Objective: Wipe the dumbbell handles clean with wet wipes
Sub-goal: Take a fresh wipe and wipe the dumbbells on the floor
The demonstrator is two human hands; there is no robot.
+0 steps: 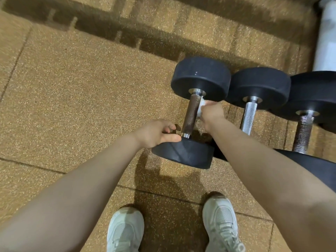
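Note:
A black dumbbell [200, 77] lies on the floor with a rusty brown handle [191, 113] between its two round heads. My right hand [211, 113] grips a white wet wipe [201, 106] and presses it against the right side of that handle, near the far head. My left hand [154, 132] holds the near head [183, 153] at its upper left edge, thumb along the rim and fingers curled by the handle's chrome collar.
Two more black dumbbells lie side by side to the right, one with a shiny handle [248, 117], one with a rusty handle [303, 131]. A white post [325, 37] stands at the far right. My two pale sneakers [221, 222] are below on the speckled tan floor.

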